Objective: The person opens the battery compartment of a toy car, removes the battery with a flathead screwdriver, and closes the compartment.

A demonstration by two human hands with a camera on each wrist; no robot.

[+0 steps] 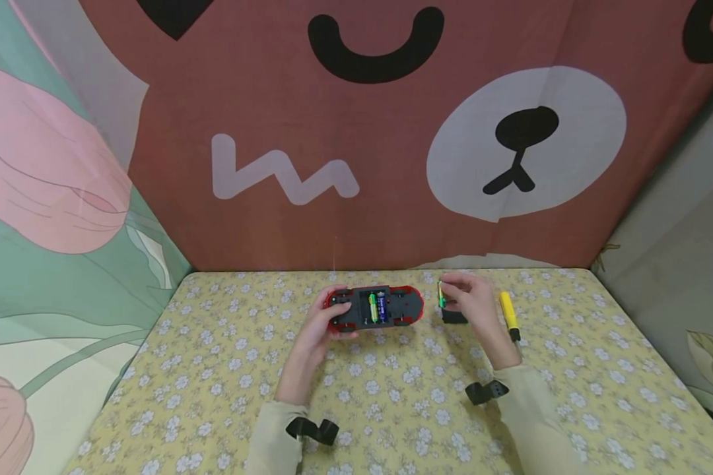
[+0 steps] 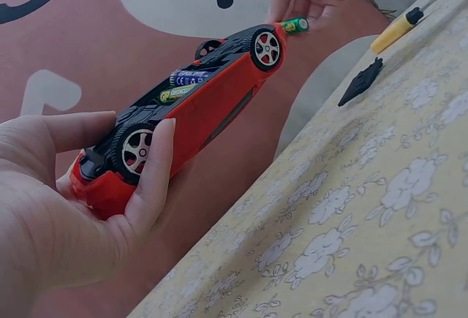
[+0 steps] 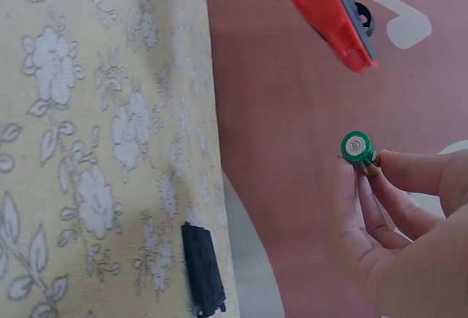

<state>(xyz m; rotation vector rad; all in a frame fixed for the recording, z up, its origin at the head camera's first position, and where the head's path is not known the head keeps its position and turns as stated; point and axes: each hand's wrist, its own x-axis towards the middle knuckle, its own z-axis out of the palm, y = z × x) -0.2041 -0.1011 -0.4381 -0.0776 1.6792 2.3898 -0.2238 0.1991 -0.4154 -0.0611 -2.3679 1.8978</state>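
A red toy car (image 1: 375, 307) is turned underside up, its black chassis showing an open battery bay with two batteries (image 1: 377, 307) inside. My left hand (image 1: 327, 323) grips the car's left end (image 2: 139, 157), thumb over a wheel. My right hand (image 1: 472, 300) pinches a green battery (image 1: 441, 295) upright, just right of the car. That battery (image 3: 357, 148) shows end-on between my fingertips in the right wrist view, and lies beside the car's wheel (image 2: 295, 25) in the left wrist view.
A black battery cover (image 1: 453, 317) lies on the floral yellow cloth (image 1: 392, 389) under my right hand. A yellow-handled screwdriver (image 1: 509, 315) lies to the right. Printed fabric walls (image 1: 356, 132) close in the back and sides.
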